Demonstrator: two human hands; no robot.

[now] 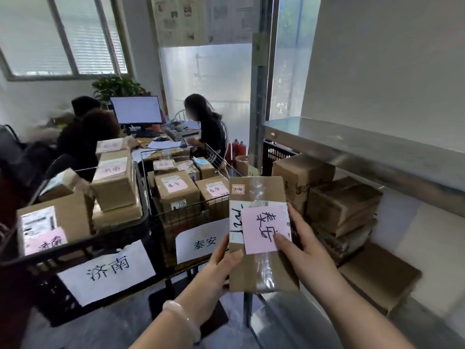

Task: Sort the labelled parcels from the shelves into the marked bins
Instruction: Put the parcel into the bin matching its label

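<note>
I hold a flat cardboard parcel [259,195] upright in front of me, with a pink handwritten label [264,229] on its face. My left hand [221,263] grips its lower left edge, thumb on the front. My right hand [299,240] grips its right side, thumb pressing the pink label. Just behind it stands a wire basket bin [181,217] with a white printed sign [201,241], holding several labelled boxes. To the left is a black crate bin [83,245] with its own white sign [108,270], also holding several boxes.
A metal shelf unit [364,147] on the right holds stacked cardboard boxes [342,205] and a flat one [380,275]. Three people sit at a desk with a monitor [137,109] behind the bins. Red fire extinguishers [236,149] stand by the door.
</note>
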